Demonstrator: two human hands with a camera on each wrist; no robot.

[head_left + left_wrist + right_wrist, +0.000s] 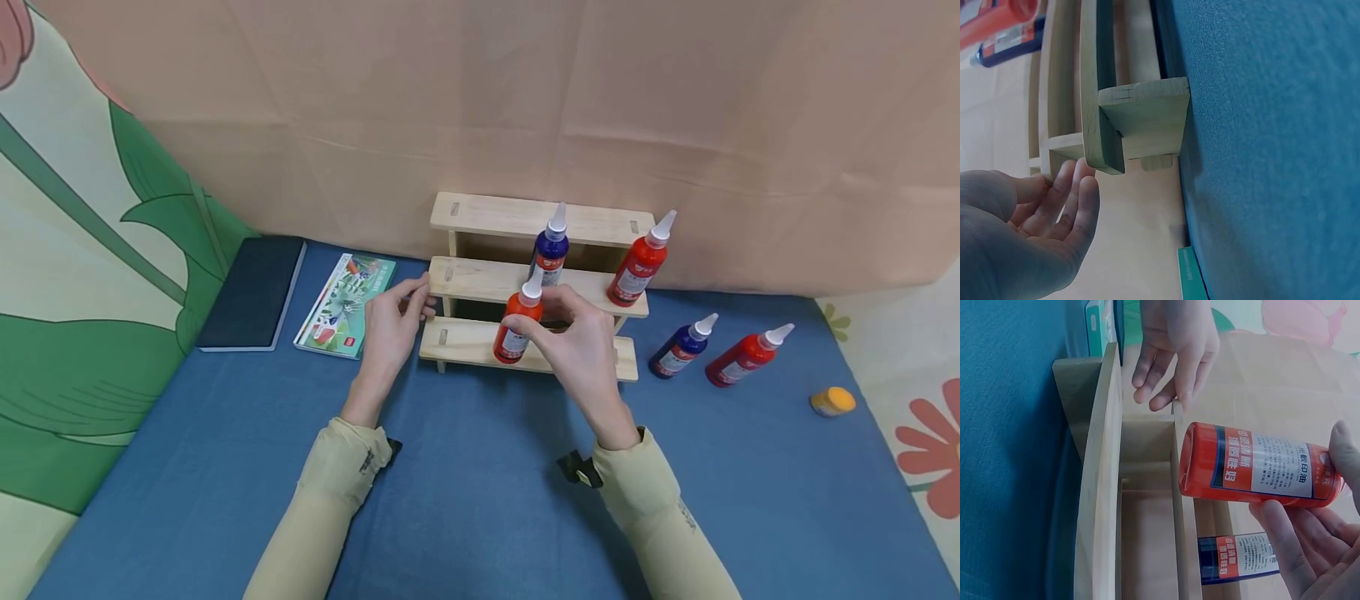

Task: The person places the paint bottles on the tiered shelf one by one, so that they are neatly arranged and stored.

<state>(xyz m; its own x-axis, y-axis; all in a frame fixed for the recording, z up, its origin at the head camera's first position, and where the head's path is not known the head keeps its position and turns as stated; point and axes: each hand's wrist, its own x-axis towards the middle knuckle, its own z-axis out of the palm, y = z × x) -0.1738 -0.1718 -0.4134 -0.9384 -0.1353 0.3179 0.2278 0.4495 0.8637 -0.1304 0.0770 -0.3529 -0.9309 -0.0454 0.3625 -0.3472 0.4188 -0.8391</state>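
Note:
A three-step wooden display rack [480, 283] stands at the back of the blue table. My left hand [393, 323] pinches the left end of its middle step between thumb and fingers, as the left wrist view [1029, 219] shows from close by. In my right hand [581, 342] is a red stamp-ink bottle [513, 340] with a white nozzle cap, gripped near its top. In the right wrist view the red bottle [1260, 465] appears apart from the boards. On the middle step stand a blue ink bottle [551, 250] and, at the right end, another red bottle [637, 267].
Right of the rack, a blue bottle [681, 348] and a red bottle [748, 358] stand on the table, with a small yellow-capped jar [832, 402] farther right. At the left lie a colourful booklet [345, 304] and a dark notebook [252, 292]. A beige sheet [360, 125] hangs behind.

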